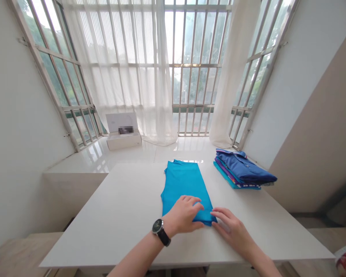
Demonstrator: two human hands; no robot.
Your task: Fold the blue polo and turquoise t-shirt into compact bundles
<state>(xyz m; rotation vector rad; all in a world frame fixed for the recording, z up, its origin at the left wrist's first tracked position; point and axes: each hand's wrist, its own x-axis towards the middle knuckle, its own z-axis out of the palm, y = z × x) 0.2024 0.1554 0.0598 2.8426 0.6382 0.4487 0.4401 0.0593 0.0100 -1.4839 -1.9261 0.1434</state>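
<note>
A bright blue folded garment [183,181] lies flat on the white table, its long side running away from me. Its exact kind does not show; the left edge is uneven. My left hand [186,215], with a black-strapped watch [161,231] on the wrist, rests over the near part of the cloth, fingers bent and spread, thumb near the front edge. At the near right corner is my right hand [230,229], its fingertips and thumb apart and touching the garment's edge. Neither hand visibly grips the cloth.
A stack of folded clothes [245,169], dark blue on top, sits at the table's right side. Behind the white table [109,223] is a glossy sill with an open white box [123,140]. Sheer curtains [127,77] hang before barred windows.
</note>
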